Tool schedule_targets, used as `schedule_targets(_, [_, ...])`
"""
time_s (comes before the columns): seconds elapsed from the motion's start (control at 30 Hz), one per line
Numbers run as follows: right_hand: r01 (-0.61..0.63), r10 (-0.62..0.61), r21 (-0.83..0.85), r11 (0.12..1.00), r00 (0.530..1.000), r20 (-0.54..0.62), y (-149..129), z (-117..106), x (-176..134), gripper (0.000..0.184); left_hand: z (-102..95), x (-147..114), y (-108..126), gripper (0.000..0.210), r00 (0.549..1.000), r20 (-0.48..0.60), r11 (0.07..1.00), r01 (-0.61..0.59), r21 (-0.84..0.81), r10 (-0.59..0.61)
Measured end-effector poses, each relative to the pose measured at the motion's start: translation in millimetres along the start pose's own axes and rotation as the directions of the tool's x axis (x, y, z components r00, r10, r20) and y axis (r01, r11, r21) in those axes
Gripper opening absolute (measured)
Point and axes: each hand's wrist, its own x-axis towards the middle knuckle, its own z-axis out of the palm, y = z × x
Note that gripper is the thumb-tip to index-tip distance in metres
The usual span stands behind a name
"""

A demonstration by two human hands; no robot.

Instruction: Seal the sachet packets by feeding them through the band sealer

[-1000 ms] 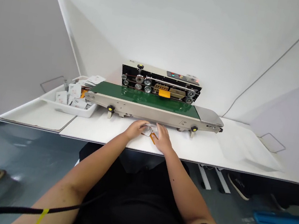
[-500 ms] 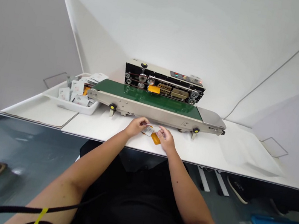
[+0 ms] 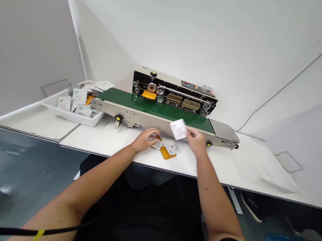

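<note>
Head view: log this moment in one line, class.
right hand: holds white packet; left hand: at tabletop packets; orange packet: at machine rollers

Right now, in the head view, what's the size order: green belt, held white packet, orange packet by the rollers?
Green belt
Held white packet
Orange packet by the rollers
The white one is nearer, so real sizes are unsure.

packing workshop: conveyor sealer (image 3: 157, 106) on bench (image 3: 212, 162), tub (image 3: 70, 116) of packets (image 3: 79, 95)

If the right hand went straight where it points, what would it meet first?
Past the held white packet, the right hand would probably meet the green belt, or the metal side if lower; depth is unclear.
</note>
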Motion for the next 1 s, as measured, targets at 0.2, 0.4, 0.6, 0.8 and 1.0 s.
schedule_targets(0.2, [-0.165,0.198,0.109,0.98,0.784,-0.589,12,-87,102,0.032,0.7,-1,-1,0.017,0.997,0.073,0.997,0.0,0.074,-0.005])
schedule_targets(0.4, [-0.367,0.383,0.129,0.921,0.799,-0.463,18,-70,141,0.005,-1.9,0,-2,0.014,0.995,0.1,0.987,-0.025,0.156,0.01])
schedule_targets(0.6, [-0.217,0.153,-0.031,0.976,0.776,-0.612,1,-52,115,0.022,-3.5,2,0,0.019,0.982,0.185,0.966,-0.069,0.248,0.022])
schedule_targets(0.8, [0.19,-0.242,-0.224,0.956,0.941,-0.236,-6,25,-15,0.031,-0.2,0,6,0.048,0.908,0.414,0.928,-0.101,0.358,-0.061])
schedule_targets(1.0, [-0.032,0.041,-0.092,0.995,0.995,0.094,23,83,-83,0.037,4.6,-5,1,0.053,0.934,0.302,0.944,0.091,0.317,-0.191])
